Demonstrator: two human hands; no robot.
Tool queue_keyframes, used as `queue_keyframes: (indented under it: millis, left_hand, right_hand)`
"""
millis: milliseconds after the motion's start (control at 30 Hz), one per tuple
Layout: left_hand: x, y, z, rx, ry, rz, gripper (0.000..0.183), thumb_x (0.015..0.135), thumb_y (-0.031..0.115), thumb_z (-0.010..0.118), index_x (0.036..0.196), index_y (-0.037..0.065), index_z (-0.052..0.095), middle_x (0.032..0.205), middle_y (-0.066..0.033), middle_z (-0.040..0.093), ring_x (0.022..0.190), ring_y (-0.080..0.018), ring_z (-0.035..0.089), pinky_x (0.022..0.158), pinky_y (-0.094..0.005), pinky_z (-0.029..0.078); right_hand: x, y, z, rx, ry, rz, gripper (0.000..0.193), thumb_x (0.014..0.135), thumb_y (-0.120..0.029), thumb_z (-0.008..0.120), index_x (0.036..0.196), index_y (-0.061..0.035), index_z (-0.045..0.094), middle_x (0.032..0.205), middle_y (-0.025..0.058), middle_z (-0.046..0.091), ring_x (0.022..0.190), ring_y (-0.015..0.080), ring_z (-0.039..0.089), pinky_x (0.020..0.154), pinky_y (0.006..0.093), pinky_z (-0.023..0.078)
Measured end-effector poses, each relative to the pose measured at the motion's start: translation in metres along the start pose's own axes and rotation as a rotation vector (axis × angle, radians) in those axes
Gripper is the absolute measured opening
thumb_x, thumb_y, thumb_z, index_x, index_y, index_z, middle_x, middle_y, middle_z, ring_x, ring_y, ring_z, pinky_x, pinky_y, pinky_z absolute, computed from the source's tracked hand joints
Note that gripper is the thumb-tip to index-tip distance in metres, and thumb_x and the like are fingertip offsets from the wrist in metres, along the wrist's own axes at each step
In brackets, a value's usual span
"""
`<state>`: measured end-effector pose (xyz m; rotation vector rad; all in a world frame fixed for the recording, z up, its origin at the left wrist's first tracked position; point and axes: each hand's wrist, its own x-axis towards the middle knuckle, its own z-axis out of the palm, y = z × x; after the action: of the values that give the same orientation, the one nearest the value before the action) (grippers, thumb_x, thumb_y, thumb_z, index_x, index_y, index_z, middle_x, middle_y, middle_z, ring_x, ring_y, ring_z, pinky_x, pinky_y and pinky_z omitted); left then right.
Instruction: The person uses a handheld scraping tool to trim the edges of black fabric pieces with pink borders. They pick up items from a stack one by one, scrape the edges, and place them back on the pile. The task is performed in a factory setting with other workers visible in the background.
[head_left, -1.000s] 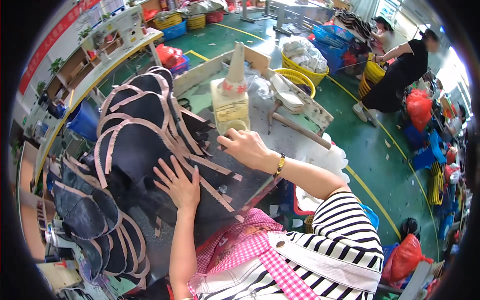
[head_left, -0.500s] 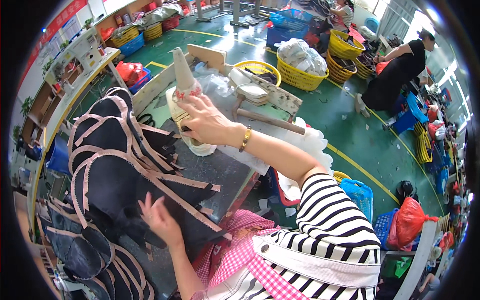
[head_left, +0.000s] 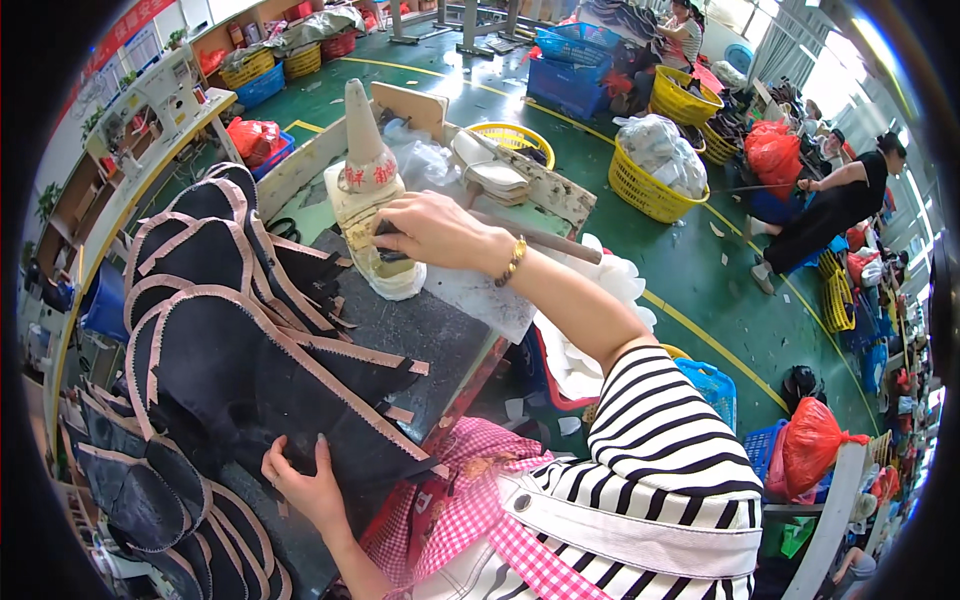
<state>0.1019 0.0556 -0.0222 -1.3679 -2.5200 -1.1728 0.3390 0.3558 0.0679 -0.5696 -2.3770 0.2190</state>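
We see a person's left grip resting by the near edge of the top one of several black pieces, its fingers curved and spread apart, released rather than clenched. These pieces lie overlapped in a fan on the dark counter, at its left side, each bordered by a pinkish strip with a toothed edge. Our right grip is closed around a small dark object (too much covered by the fingers for us to say what it is), and holds it at the lower part of a cream container. That container stands just beyond the fan and carries a pale cone with red marks at its base. On our wrist sits a beaded bracelet. Behind the forearm we can make out a wooden handle, and beyond it a stack of pale pads next to a clear plastic bag. Black-handled scissors lie between the fan and the container's far side. Further off, on the green floor, we find a yellow basket filled with a whitish bundle, and a co-worker in black bending to the right of it.
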Motion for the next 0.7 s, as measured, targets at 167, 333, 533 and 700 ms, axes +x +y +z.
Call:
queue_keyframes:
  millis: [167, 333, 533, 700]
  left_hand:
    - [-0.016, 0.012, 0.005, 0.171, 0.001, 0.124, 0.038, 0.089, 0.025, 0.07, 0.118, 0.004, 0.06, 0.118, -0.015, 0.052, 0.113, -0.0337, 0.049, 0.095, -0.0446, 0.04]
    - [-0.015, 0.01, 0.009, 0.157, 0.029, 0.122, 0.039, 0.089, 0.022, 0.071, 0.121, 0.005, 0.058, 0.117, -0.0136, 0.052, 0.107, -0.0296, 0.051, 0.09, -0.0415, 0.043]
    - [-0.006, -0.003, 0.002, -0.522, 0.046, -0.34, 0.051, 0.085, 0.004, 0.074, 0.13, 0.004, 0.049, 0.115, -0.0097, 0.053, 0.099, -0.017, 0.056, 0.089, -0.0312, 0.048]
    - [0.003, 0.002, -0.001, -0.639, 0.023, -0.306, 0.05, 0.086, 0.01, 0.075, 0.127, 0.001, 0.049, 0.107, -0.0116, 0.061, 0.095, -0.0168, 0.063, 0.08, -0.0299, 0.053]
  right_hand:
    - [-0.048, -0.031, 0.018, -0.267, -0.102, -0.135, 0.021, 0.083, -0.018, 0.065, 0.104, -0.0113, 0.062, 0.081, 0.0082, 0.062, 0.079, 0.0257, 0.064, 0.069, 0.0395, 0.053]
    - [-0.043, -0.063, 0.009, -0.075, -0.079, -0.104, 0.023, 0.084, -0.023, 0.067, 0.099, -0.0066, 0.06, 0.082, 0.011, 0.061, 0.069, 0.0287, 0.066, 0.059, 0.0389, 0.055]
    - [-0.039, -0.023, 0.017, -0.194, 0.015, 0.302, 0.02, 0.082, -0.016, 0.066, 0.102, -0.0106, 0.065, 0.097, 0.0099, 0.066, 0.08, 0.0234, 0.069, 0.064, 0.0334, 0.056]
    - [-0.053, -0.028, -0.011, 0.579, 0.23, 0.618, 0.034, 0.101, -0.033, 0.056, 0.114, -0.0036, 0.068, 0.076, 0.006, 0.07, 0.064, 0.0117, 0.069, 0.056, 0.0249, 0.053]
